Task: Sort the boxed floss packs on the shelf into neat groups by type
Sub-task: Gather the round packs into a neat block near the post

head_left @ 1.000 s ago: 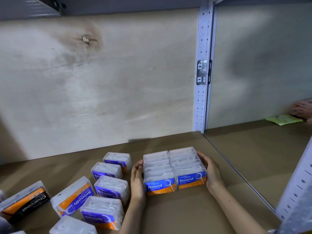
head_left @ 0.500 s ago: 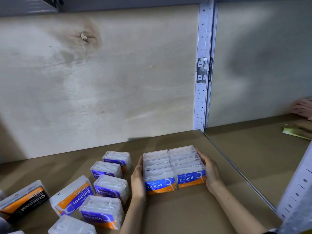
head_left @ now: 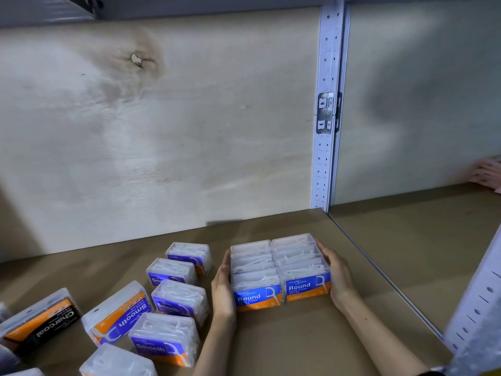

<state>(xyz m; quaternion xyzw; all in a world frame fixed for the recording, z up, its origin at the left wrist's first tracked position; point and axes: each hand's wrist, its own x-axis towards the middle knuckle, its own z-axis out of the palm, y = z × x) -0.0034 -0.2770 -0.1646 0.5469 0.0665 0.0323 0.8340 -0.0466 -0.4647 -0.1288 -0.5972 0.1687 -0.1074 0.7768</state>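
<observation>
Between flat left hand (head_left: pixel 223 283) and flat right hand (head_left: pixel 337 275) sit six Round packs (head_left: pixel 256 297) (two columns).

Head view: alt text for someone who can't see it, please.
A left hand and right hand press the sides of a block of clear plastic Round floss boxes on a brown shelf; purple-labelled Smooth boxes lie left.

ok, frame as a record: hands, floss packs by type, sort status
left hand: presses left side of clear plastic blue-and-orange-labelled Round floss boxes
right hand: presses their right side
Round floss boxes: squared two-column block
clear purple-labelled Smooth boxes: loose column left of block, one turned sideways
black-and-orange-labelled Charcoal box: far left, askew
status: Round grouped; rest untidy
</observation>
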